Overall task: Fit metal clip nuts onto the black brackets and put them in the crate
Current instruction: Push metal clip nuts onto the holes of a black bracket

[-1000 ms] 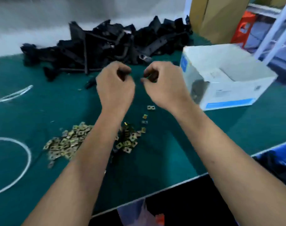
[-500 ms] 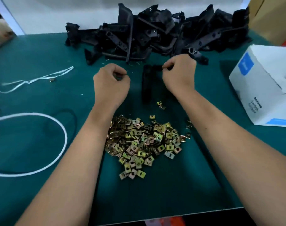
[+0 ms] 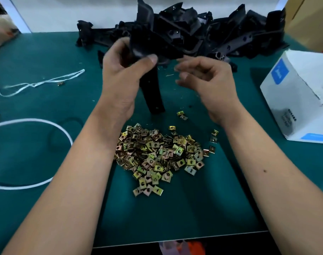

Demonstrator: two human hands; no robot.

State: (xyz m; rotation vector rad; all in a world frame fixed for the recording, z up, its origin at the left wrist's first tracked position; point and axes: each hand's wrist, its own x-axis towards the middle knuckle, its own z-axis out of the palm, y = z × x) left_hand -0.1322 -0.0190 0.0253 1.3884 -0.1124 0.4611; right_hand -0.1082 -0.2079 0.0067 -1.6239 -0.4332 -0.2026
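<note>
My left hand (image 3: 124, 74) grips a black bracket (image 3: 153, 91) near its upper end and holds it upright above the green table, its long leg pointing down toward me. My right hand (image 3: 203, 78) hovers just right of the bracket with fingers loosely curled; it is blurred and I see nothing held in it. A heap of brass-coloured metal clip nuts (image 3: 157, 155) lies on the table below both hands. A big pile of black brackets (image 3: 194, 34) lies along the far edge. No crate is in view.
A white and blue cardboard box (image 3: 300, 96) stands at the right. White cord (image 3: 37, 83) and a white loop (image 3: 28, 153) lie at the left. Cardboard boxes (image 3: 308, 19) stand at the far right. The table's near edge (image 3: 175, 238) runs below the nuts.
My left hand has taken hold of a black bracket and lifted it upright off the table. My right hand has let go, opened and drawn slightly right. The camera has tilted down.
</note>
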